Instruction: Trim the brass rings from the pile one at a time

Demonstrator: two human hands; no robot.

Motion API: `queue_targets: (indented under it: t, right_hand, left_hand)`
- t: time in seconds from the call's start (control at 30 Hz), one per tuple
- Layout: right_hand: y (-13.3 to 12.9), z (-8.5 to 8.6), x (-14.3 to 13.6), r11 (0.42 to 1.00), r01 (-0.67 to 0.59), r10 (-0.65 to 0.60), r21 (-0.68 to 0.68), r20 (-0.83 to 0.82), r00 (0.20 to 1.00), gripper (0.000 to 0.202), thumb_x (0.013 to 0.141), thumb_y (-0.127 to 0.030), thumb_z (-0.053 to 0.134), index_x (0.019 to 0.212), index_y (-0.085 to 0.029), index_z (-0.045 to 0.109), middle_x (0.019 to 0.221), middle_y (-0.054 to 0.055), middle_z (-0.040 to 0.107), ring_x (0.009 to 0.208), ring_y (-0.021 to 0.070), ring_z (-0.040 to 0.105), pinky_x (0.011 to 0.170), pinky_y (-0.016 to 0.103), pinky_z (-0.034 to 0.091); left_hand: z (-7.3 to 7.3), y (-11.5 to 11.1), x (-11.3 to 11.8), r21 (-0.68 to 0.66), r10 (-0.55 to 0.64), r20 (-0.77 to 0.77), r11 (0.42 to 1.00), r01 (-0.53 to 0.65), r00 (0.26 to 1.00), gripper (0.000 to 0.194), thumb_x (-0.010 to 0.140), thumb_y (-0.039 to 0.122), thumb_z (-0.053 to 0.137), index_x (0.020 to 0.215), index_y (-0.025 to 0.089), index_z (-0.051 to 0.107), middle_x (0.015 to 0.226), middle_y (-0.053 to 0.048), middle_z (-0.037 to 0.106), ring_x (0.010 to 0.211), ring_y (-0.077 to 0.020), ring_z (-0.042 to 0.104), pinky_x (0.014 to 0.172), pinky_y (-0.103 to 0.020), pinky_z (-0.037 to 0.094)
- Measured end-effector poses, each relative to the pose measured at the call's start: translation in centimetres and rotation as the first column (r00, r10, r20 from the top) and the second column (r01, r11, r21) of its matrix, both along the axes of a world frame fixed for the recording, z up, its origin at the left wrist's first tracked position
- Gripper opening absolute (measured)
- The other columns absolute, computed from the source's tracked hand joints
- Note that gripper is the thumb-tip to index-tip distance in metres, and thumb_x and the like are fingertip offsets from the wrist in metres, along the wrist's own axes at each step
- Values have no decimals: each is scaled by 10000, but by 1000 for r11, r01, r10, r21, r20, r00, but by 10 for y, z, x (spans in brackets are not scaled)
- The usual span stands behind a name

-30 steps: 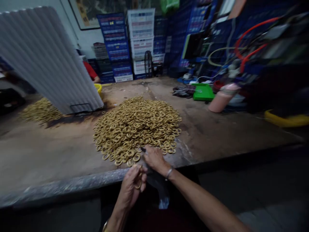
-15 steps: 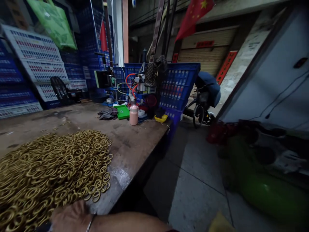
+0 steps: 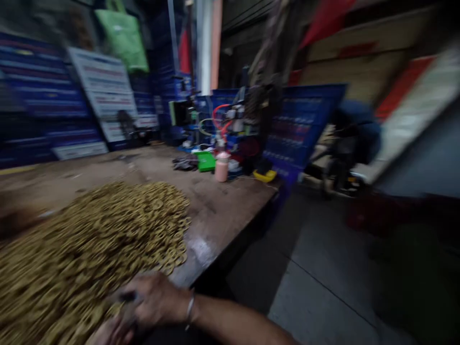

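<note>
A wide heap of brass-coloured rings (image 3: 118,230) covers the near left of the worktable. My right hand (image 3: 153,297), with a silver bangle (image 3: 189,309) at its wrist, is at the heap's near edge. Its fingers are curled inward and blurred. A small dark patch shows by the fingertips; what it is I cannot make out. My left hand (image 3: 113,330) is at the bottom edge, close to the right fingers and largely cut off. Blur hides how its fingers lie and whether it holds anything.
On the worktable (image 3: 230,206) are a pink bottle (image 3: 222,167), a green tray (image 3: 206,161), a yellow dish (image 3: 265,176) and a small machine with red hoses (image 3: 221,120). Blue crates (image 3: 305,120) stand behind. The table's right edge drops to the floor (image 3: 305,287).
The view has swung left, so the scene sits further right. My right hand has come further into view, and part of my left hand now shows beside it.
</note>
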State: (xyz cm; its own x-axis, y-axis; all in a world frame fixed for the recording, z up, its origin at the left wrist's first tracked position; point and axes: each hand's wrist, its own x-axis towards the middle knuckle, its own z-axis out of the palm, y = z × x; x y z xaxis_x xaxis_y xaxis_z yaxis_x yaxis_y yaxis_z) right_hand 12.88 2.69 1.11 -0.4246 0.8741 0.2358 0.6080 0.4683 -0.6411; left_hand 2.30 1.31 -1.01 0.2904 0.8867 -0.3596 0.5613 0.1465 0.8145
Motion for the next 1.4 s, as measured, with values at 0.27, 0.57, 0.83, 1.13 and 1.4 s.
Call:
queue_targets:
  t: [0.27,0.57,0.83,1.13,1.4]
  right_hand:
    - [-14,-7,-1,986,-60,21,-154,-243,970,138,813,-248,456,782,-176,569,697,7,586,641,111,515,617,209,392]
    - [-21,-15,-14,738,-116,-225,-665,-405,886,213,772,-376,448,729,-169,480,500,-61,450,395,56,347,384,169,278]
    - [-21,-9,-18,811,-36,-242,-584,-390,888,192,685,-333,542,630,-151,511,505,-57,441,464,58,365,440,171,307]
    - [-23,-5,-21,803,-92,-193,-589,-403,894,177,728,-315,494,679,-151,540,526,-42,501,468,71,416,466,179,346]
    - [-22,-20,-12,975,-22,11,-221,-48,999,155,778,-226,434,708,-170,560,585,-6,545,531,101,463,533,201,322]
  left_hand:
    - [10,-43,-23,-476,602,692,796,-374,398,332,627,409,693,771,158,530,588,49,475,432,-45,400,354,-129,244]
    - [1,-56,-28,-79,483,625,821,-566,613,284,738,436,579,738,152,561,524,39,480,417,-50,379,399,-154,280]
    - [5,-64,-31,-250,482,677,862,-442,556,313,747,472,547,794,164,510,585,48,455,413,-46,389,359,-146,272]
    - [9,-68,-34,-375,512,745,852,-365,428,331,705,465,602,762,165,473,593,54,443,415,-35,384,359,-146,250]
    - [9,-62,-35,-375,562,716,810,-451,413,315,718,457,592,767,171,469,587,56,454,418,-36,394,365,-143,264]
